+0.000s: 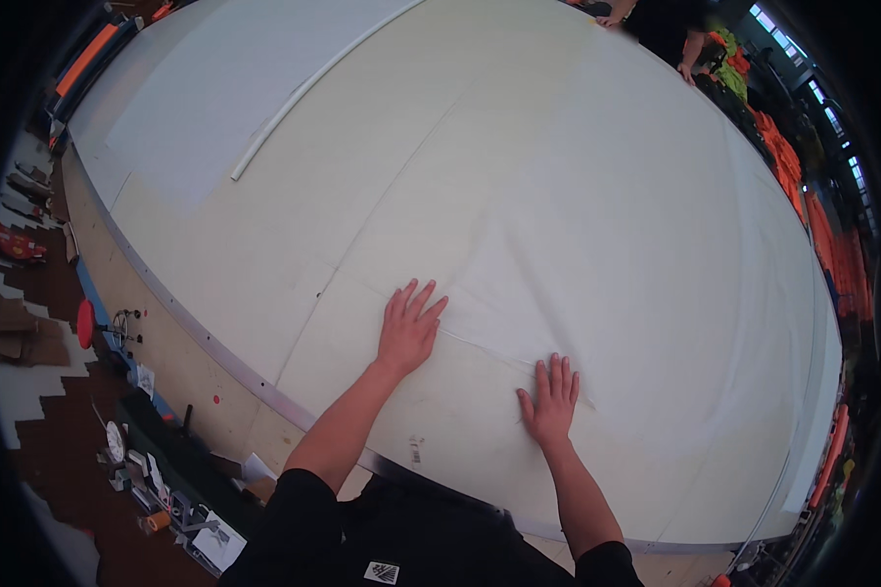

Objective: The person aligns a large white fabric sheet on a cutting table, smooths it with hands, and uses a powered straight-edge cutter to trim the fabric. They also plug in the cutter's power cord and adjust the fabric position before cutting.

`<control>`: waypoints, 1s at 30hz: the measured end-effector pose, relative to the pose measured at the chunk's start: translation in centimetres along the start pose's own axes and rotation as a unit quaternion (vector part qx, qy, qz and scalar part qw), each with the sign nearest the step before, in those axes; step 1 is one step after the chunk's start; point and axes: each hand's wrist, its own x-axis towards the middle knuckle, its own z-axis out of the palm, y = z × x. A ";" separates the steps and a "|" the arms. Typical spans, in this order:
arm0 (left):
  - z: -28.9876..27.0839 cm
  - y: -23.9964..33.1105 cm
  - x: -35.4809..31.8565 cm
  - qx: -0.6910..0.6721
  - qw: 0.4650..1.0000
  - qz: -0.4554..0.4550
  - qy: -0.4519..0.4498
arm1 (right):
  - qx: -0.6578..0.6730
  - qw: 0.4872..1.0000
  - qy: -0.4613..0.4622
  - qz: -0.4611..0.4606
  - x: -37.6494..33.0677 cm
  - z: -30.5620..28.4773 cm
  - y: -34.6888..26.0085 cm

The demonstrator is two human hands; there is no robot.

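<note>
My left hand point(408, 331) and my right hand point(551, 399) lie flat with fingers spread, holding nothing, on the big cream-white sheet of cloth point(578, 196) covering the table point(181, 342).

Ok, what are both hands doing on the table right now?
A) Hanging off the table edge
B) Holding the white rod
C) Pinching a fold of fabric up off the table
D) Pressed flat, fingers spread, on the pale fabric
D: the left hand and right hand both lie open, palms down, on the fabric; the rod lies far off, untouched.

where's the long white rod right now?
Head view, upper left: the long white rod lies on the white fabric near the table's far end, well beyond the left hand.
</note>
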 end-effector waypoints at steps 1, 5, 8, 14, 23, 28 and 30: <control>-1.2 -2.2 1.1 -0.006 1.000 0.008 0.004 | 0.001 1.000 -0.001 -0.009 0.7 -0.1 -0.3; -2.9 -5.7 5.4 -0.023 0.994 0.096 -0.048 | 0.038 0.997 -0.021 -0.059 3.8 0.4 -5.1; -2.9 -7.5 7.2 0.001 0.980 0.165 -0.108 | 0.070 0.991 -0.049 -0.104 6.8 1.4 -9.4; -2.8 -9.8 8.7 0.017 0.966 0.207 -0.156 | 0.094 0.986 -0.057 -0.125 10.7 4.2 -12.4; -2.6 -10.4 9.1 -0.029 0.970 0.196 -0.138 | 0.088 0.984 -0.051 -0.144 12.2 4.9 -11.9; -2.7 -10.5 9.3 -0.030 0.969 0.198 -0.144 | 0.090 0.982 -0.046 -0.157 12.3 4.8 -11.8; -2.7 -10.5 9.3 -0.027 0.969 0.196 -0.150 | 0.095 0.982 -0.045 -0.155 12.3 5.0 -11.8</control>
